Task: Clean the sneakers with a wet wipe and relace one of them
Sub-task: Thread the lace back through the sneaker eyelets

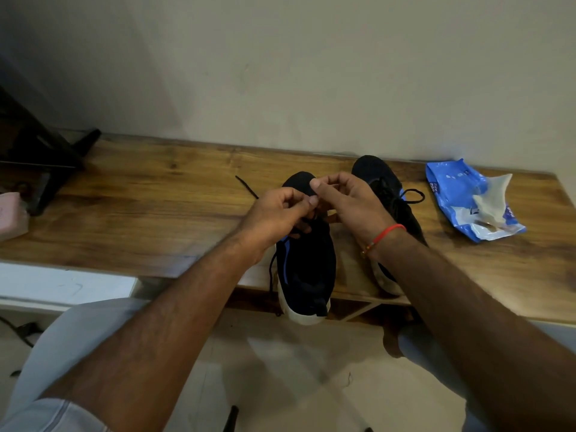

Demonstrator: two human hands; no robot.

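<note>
Two black sneakers with blue trim and white soles stand on the wooden table (156,194). The left sneaker (307,269) has its heel over the table's front edge. Over its lacing my left hand (276,213) and my right hand (346,201) meet, fingers curled and pinching the black shoelace (246,187), whose free end trails left across the wood. Another part of the lace hangs down the shoe's left side. The right sneaker (389,188) lies behind my right wrist, laced, with a loop showing at its right. A blue wet wipe pack (458,198) lies at the right with a crumpled wipe (492,198) on it.
A dark stand (40,160) occupies the table's left end, with a pink object (12,216) beside it. The wall runs close behind the table. My knees in light trousers sit below the front edge, above a pale floor.
</note>
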